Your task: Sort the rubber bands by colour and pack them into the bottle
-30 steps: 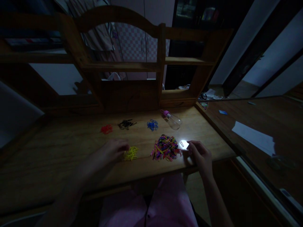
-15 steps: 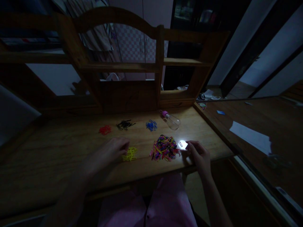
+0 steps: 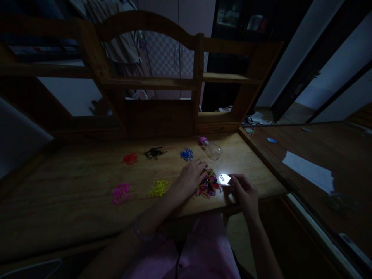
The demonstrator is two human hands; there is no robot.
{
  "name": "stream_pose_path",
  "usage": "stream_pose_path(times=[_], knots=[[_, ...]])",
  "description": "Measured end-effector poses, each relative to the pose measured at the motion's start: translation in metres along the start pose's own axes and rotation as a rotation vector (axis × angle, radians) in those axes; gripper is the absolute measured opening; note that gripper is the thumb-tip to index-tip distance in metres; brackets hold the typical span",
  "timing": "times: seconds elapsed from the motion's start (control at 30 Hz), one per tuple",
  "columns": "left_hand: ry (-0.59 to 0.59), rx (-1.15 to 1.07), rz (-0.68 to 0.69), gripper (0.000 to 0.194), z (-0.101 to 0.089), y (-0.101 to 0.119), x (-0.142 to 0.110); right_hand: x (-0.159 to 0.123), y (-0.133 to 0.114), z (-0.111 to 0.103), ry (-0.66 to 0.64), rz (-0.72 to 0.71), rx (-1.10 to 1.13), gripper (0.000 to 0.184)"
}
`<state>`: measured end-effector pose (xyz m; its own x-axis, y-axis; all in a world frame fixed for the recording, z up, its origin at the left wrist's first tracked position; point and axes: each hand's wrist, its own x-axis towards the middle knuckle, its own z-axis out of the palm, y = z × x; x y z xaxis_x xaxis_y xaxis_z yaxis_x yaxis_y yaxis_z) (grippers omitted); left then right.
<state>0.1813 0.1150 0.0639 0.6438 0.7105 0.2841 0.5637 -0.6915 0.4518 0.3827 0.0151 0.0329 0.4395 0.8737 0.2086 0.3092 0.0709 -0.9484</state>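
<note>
A mixed pile of coloured rubber bands lies on the wooden desk. My left hand is over the pile's left side, fingers stretched onto it; its fingertips are partly hidden. To the right of the pile, my right hand has thumb and fingers pinched together; what is between them is too dark to make out. A small bright patch of light with a dark loop in it shows beside those fingertips. Separate heaps of yellow bands, pink bands, red bands, black bands and blue bands lie around.
A clear bottle with a pink cap lies behind the pile. The desk's wooden shelf frame rises at the back. To the right, a brown surface holds white paper and a small blue card.
My left hand has moved right, from beside the yellow bands to the mixed pile, uncovering the pink heap. My right hand stays in nearly the same place.
</note>
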Motion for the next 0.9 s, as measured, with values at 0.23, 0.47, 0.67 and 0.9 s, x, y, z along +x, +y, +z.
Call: stream_pose_path(times=[0.23,0.47,0.67,0.9], knots=[[-0.016,-0.087,-0.069,0.013,-0.003,-0.011,0.001,0.001,0.002,0.0,-0.02,0.014,0.04,0.023],[0.019,-0.605,-0.26,0.023,-0.012,-0.021,-0.007,0.002,0.005,0.0,0.004,0.002,0.013,0.024],[0.044,-0.826,-0.367,0.024,-0.015,-0.018,-0.014,-0.009,-0.017,0.018,-0.028,-0.051,-0.044,0.022],[0.119,-0.852,-0.408,0.023,-0.013,0.001,-0.027,-0.02,-0.05,0.055,-0.114,-0.243,-0.089,0.02]])
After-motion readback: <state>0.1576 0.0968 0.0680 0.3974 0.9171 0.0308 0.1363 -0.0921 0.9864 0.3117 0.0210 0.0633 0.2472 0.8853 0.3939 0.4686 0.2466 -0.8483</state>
